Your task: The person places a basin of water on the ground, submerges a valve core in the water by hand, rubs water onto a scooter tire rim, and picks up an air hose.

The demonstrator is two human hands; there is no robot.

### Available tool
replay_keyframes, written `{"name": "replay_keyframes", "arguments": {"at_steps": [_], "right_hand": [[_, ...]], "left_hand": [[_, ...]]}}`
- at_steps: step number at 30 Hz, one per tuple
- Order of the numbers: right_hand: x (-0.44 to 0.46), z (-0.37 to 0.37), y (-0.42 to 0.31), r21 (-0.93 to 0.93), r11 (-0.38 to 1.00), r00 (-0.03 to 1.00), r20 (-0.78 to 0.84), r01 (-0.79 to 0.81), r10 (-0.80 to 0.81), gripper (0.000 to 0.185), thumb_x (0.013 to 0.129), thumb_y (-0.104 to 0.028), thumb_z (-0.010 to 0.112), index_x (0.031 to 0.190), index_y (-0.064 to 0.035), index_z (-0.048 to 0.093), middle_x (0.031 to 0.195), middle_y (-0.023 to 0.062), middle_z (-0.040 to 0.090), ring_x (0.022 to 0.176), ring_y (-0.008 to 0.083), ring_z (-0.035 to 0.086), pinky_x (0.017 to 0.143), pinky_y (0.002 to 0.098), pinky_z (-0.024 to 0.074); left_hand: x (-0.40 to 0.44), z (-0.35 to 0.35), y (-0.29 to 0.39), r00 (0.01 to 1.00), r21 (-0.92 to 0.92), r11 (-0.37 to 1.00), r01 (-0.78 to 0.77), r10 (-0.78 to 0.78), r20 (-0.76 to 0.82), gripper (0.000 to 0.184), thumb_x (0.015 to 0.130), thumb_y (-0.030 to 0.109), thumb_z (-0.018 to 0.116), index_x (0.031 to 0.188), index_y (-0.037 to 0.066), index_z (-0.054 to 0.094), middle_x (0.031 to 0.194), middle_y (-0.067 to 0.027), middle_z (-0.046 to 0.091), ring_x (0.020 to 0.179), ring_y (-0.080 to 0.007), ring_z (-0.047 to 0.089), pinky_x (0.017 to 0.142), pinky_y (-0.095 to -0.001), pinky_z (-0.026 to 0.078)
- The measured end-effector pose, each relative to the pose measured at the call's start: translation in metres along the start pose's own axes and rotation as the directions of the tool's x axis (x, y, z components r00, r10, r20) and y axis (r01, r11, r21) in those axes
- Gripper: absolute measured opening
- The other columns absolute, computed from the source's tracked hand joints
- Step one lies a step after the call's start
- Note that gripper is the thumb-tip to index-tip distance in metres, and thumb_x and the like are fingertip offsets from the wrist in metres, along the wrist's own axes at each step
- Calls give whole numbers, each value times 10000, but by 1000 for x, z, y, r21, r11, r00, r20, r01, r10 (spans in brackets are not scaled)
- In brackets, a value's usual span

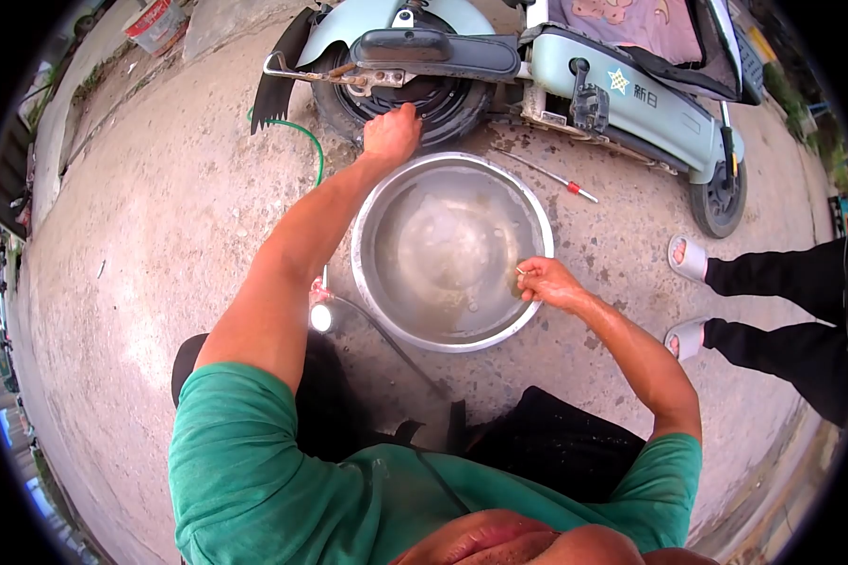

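Observation:
At the lower edge of the scooter's rear wheel [448, 108], my left hand [393, 134] is closed against the black tire [337, 111]; its fingertips are partly hidden. A metal basin [360, 247] of cloudy water stands on the ground just below the wheel. Over the basin's right rim, my right hand [548, 283] is closed in a pinch. A small shiny piece, too tiny to name, shows at its fingertips. The pale blue electric scooter [664, 108] lies on its side beyond the basin.
A rod with a red band [573, 187] lies right of the basin. A green hose [313, 141] runs by the wheel. A round gauge [321, 317] with a dark hose is left of the basin. Another person's feet in sandals [690, 259] stand at right. A bucket [157, 26] sits far left.

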State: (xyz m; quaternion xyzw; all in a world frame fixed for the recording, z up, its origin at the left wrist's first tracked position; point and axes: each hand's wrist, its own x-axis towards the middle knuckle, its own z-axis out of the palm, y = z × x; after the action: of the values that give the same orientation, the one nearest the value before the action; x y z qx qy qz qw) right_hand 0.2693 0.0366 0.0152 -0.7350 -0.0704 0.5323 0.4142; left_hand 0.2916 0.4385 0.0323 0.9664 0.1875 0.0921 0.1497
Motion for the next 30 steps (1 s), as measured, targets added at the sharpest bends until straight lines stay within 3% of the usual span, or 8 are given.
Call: {"name": "replay_keyframes", "arguments": {"at_steps": [6, 12, 16, 21, 23, 24, 26, 30], "right_hand": [[1, -1, 1, -3, 1000, 1000, 4, 4, -4, 249, 927, -115, 614, 1154, -13, 616, 897, 51, 674, 666, 102, 638, 591, 250, 494], [1, 3, -10, -45, 999, 1000, 6, -27, 27, 231, 938, -139, 611, 1139, -26, 618, 901, 44, 671, 666, 95, 630, 587, 244, 489], [4, 5, -10, -70, 997, 999, 21, -27, 28, 222, 944, -149, 608, 1131, -29, 618, 902, 35, 665, 675, 88, 624, 588, 239, 483], [2, 5, -7, -39, 999, 1000, 17, -12, 13, 226, 939, -152, 611, 1129, -30, 618, 898, 26, 662, 680, 85, 618, 591, 240, 481], [3, 4, -7, -42, 999, 1000, 14, -13, 14, 228, 934, -148, 613, 1128, -28, 618, 895, 25, 661, 679, 86, 617, 592, 240, 480], [2, 5, -7, -48, 999, 1000, 7, -18, 18, 230, 930, -146, 615, 1127, -27, 618, 893, 25, 660, 678, 87, 616, 592, 240, 480], [2, 6, -8, -58, 998, 1000, 1, -30, 30, 234, 925, -145, 617, 1127, -26, 618, 890, 26, 659, 677, 88, 615, 594, 240, 480], [2, 7, -13, -75, 996, 999, 7, -41, 42, 242, 919, -149, 621, 1129, -29, 619, 881, 25, 657, 680, 89, 616, 605, 241, 484]], "left_hand": [[-30, -14, 5, 1000, -145, 989, -12, 14, 11, 316, 900, 315, 621, 1126, 94, 632, 1130, -158, 677, 1023, -367, 655, 864, -483, 516], [-102, 1, 30, 882, -178, 944, -278, 324, 342, 317, 883, 307, 627, 1116, 91, 634, 1152, -198, 635, 960, -381, 668, 844, -478, 539], [-135, 31, 25, 842, 3, 961, -275, 240, 483, 252, 851, 186, 591, 1054, 52, 660, 1099, -234, 642, 937, -370, 684, 819, -486, 545], [-121, 35, 25, 434, 36, 923, -383, 145, 889, 184, 838, 197, 597, 887, 51, 698, 828, -164, 692, 715, -290, 686, 620, -426, 546], [-99, 27, 19, 380, -149, 989, -9, 141, 914, 227, 890, 244, 588, 820, 48, 679, 711, -105, 659, 561, -219, 622, 483, -359, 483], [-88, 14, 14, 454, -318, 843, 434, 100, 885, 287, 936, 271, 571, 790, 40, 659, 663, -66, 627, 482, -164, 565, 403, -306, 427], [-51, 9, 10, 525, -421, 590, 689, -6, 851, 325, 962, 327, 577, 784, 62, 636, 666, -42, 622, 496, -114, 558, 394, -271, 405], [11, -32, -6, 826, -775, 286, 563, -166, 539, 334, 966, 326, 626, 1114, 27, 642, 1037, -136, 698, 954, -225, 680, 831, -355, 546]]}}
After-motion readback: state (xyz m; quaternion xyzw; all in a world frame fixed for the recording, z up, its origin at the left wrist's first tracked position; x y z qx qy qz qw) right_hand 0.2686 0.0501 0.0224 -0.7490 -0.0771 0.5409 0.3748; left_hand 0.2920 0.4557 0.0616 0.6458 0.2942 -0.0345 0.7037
